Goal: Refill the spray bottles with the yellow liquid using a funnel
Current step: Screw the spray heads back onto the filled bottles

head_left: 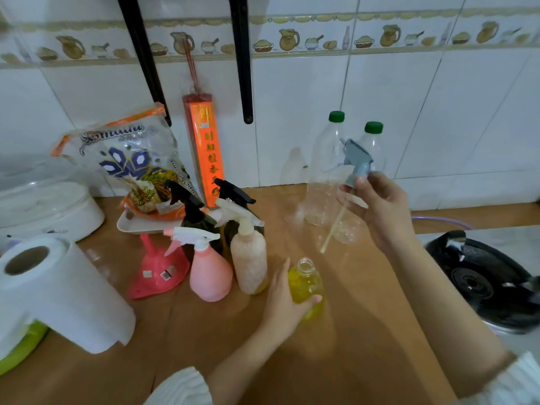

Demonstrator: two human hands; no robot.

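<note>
Left hand (282,299): fingers wrapped around the lower body of a small clear bottle (306,285), thumb across its front. Bottle stands upright on the wooden counter (365,331), neck open and uncapped, filled with yellow liquid nearly to the shoulder; smooth transparent plastic, rounded shoulders.

Right hand (380,209): fingers pinched on the collar of a grey-blue spray head (355,160), lifted clear of the bottle, up and to its right. Its thin pale dip tube (333,229) slants down-left, tip in the air above the counter, not touching the bottle mouth.

Left of the held bottle, just beside it: a frosted pinkish spray bottle with cream trigger (249,258), then a pink rounded spray bottle (210,273), two dark bottles with black triggers behind them. A pink funnel (156,270) lies on the counter, spout pointing away (label stickers on its flare).

Two clear bottles with green caps (336,171) stand at the tiled wall, behind the right hand.

Open counter in front of and right of the held bottle; stove (482,276) bounds the right edge, paper towel roll (58,290) the left.
</note>
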